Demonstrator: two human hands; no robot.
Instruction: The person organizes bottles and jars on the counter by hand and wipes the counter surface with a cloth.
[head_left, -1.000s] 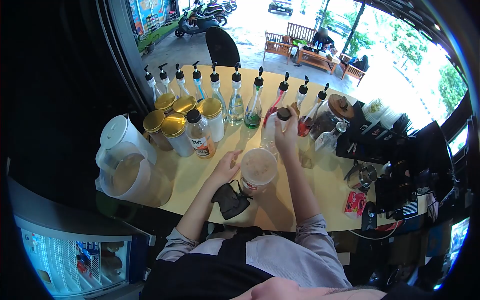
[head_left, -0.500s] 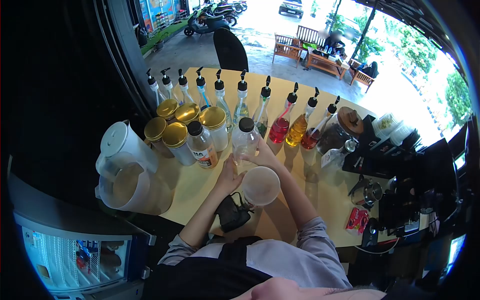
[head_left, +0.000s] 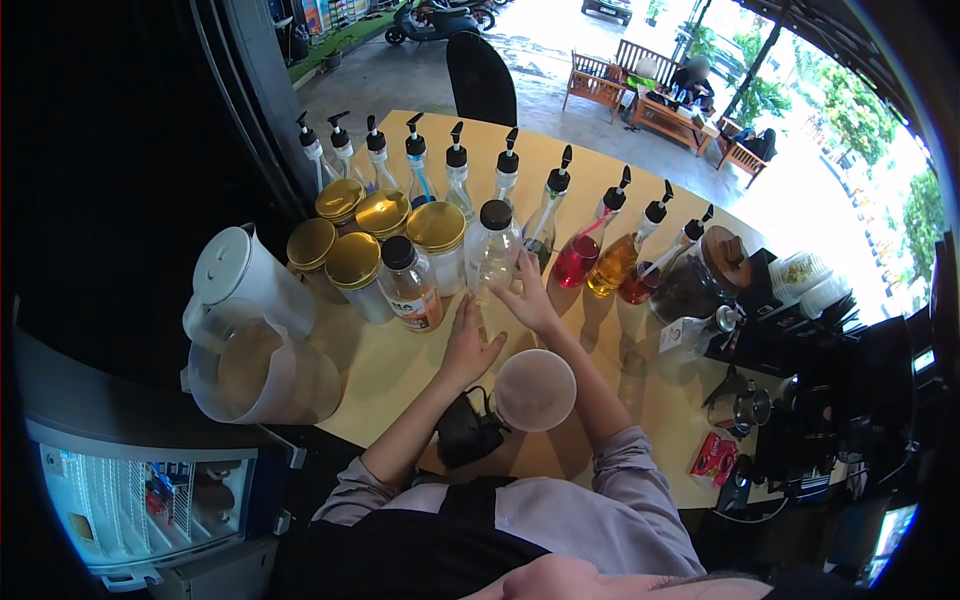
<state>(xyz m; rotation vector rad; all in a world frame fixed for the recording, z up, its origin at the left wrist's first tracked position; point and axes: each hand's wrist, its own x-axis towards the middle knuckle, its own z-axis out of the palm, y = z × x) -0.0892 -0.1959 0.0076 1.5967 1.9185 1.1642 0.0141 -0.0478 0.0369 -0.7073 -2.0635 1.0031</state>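
A clear bottle with a dark cap stands beside the gold-lidded jars. My right hand is at its lower right side with fingers apart; whether the fingertips touch it cannot be told. Just below the bottle, my left hand has its fingers stretched out and holds nothing. Nearest my body is a round translucent tub, with a crumpled black item to its left. An orange-labelled bottle stands left of my left hand.
Pump bottles, among them a red one, line the far side of the counter. Gold-lidded jars and a white pitcher are at left. A wooden-lidded jar and metal jug are at right.
The dark-capped bottle has moved left from the red pump bottle to beside the jars. My right hand has come away from its cap to its lower side. The camera view has shifted.
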